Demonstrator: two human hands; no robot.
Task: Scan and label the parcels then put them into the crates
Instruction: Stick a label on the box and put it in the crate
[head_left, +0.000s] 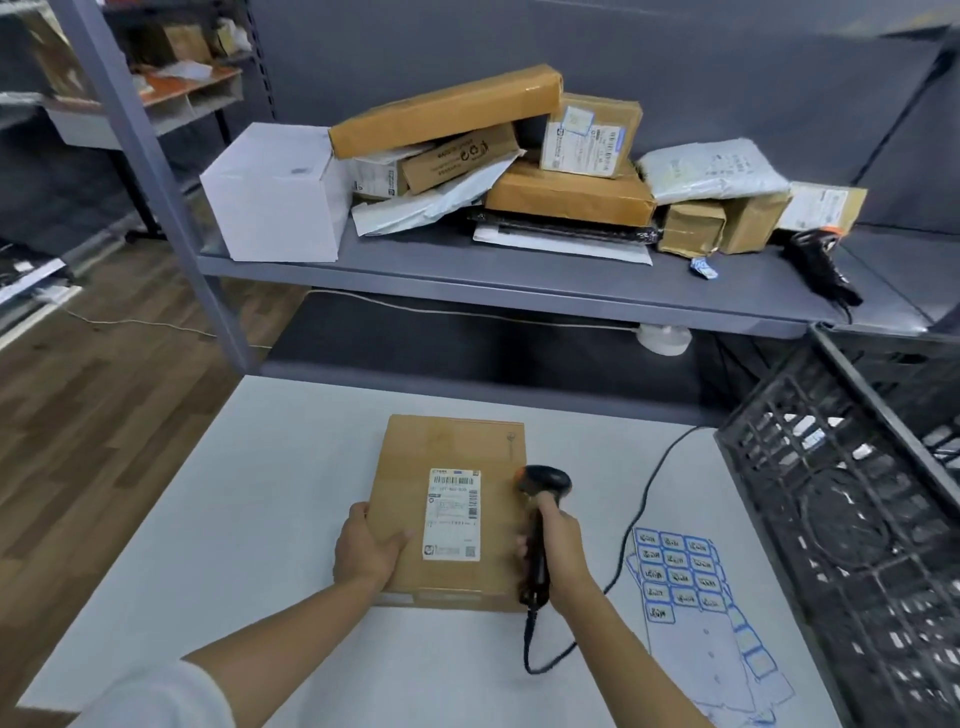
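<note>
A flat brown cardboard parcel (457, 457) lies on the white table (260, 493), a white shipping label (451, 514) facing up. My left hand (366, 551) grips the parcel's near left edge, thumb on top. My right hand (558, 545) grips the handle of a black corded barcode scanner (540, 514), whose head sits just right of the label. A sheet of blue-bordered stickers (680, 571) lies on the table to the right. A black plastic crate (857, 493) stands at the right edge.
A grey shelf (467, 275) behind the table holds a heap of cardboard parcels (566, 192), poly mailers (711, 169), a white box (275, 192) and a second black scanner (818, 265). The scanner cable (644, 499) loops over the table. Wooden floor lies at left.
</note>
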